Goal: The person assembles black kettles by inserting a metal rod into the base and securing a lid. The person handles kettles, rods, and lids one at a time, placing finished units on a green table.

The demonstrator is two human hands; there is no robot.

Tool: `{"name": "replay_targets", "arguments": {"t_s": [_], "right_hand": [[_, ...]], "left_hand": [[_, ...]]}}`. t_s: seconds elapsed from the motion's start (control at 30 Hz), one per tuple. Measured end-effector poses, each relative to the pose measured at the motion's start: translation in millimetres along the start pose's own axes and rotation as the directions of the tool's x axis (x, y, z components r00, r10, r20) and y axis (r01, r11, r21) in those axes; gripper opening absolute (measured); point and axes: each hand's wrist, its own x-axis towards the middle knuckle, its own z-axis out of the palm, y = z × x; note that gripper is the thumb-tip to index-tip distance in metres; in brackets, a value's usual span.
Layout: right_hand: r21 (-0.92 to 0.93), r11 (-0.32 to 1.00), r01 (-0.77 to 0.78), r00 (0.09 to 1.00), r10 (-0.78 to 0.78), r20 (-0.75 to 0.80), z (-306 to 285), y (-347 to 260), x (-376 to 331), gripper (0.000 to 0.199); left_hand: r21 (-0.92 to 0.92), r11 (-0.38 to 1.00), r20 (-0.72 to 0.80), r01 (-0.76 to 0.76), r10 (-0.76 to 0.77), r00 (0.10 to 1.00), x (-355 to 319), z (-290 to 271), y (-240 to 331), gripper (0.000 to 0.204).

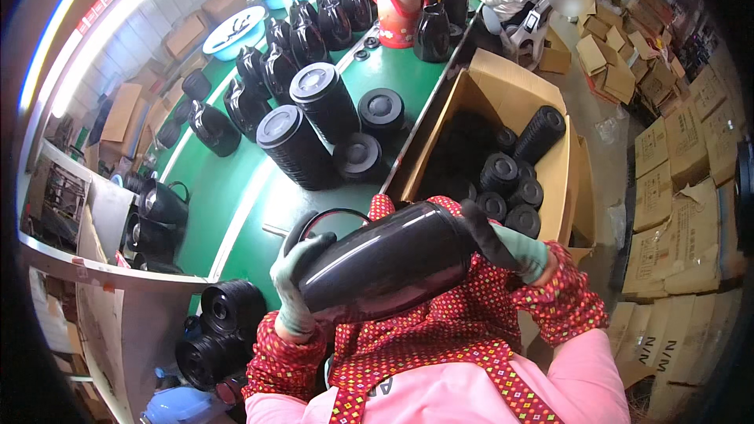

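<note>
Workshop with a long green counter (208,196), cardboard cartons stacked along the right side.

Left hand (290,279): gloved, partly closed, fingers curled over the left end of a black vessel (385,263).
Right hand (499,243): gloved, fingers bent around the vessel's opposite end.
Reason for grip: gripping both ends probably steadies a long, slick body.

Vessel: held before the red patterned apron (440,338), near the counter edge; lying sideways, right end tilted up. Barrel-shaped, smooth, high gloss, pale streaks of reflected light along its side. Dark curved loop (338,210) showing behind; attachment cannot be told.

Beyond: two tall stacks of black ribbed pieces (297,149), upright on the counter, presumably piled to save room. Open carton (518,82) beside the counter, further ribbed pieces inside, seemingly within easy reach of the right side. Farther: glossy black jugs (214,129) grouped together; red flask (399,0) standing among them.
</note>
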Motion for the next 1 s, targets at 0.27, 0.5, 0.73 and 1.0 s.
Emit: {"name": "replay_targets", "arguments": {"t_s": [0.27, 0.5, 0.73, 1.0], "right_hand": [[0.226, 0.83, 0.509, 0.852, -0.451, -0.266, 49.2, 29.2, 7.1, 0.092], [0.368, 0.87, 0.327, 0.939, -0.345, -0.019, 31.8, 16.2, 1.6, 0.084], [0.388, 0.912, 0.133, 0.968, -0.036, -0.247, 34.5, 43.4, 6.9, 0.093], [-0.241, 0.706, 0.666, 0.699, -0.704, -0.127, 42.5, 36.5, -10.6, 0.085]], "left_hand": [[-0.094, 0.995, 0.064, 0.042, -0.036, 0.997, 6.4, 12.0, 2.1, 0.039], [-0.084, 0.993, 0.224, 0.08, -0.059, 0.973, 20.8, -4.1, -4.7, 0.04], [-0.026, 0.981, 0.296, -0.192, 0.191, 0.936, 32.5, 8.0, 28.5, 0.035], [-0.271, 0.895, 0.334, 0.355, -0.258, 0.906, 3.3, 10.6, -16.8, 0.036]]}}
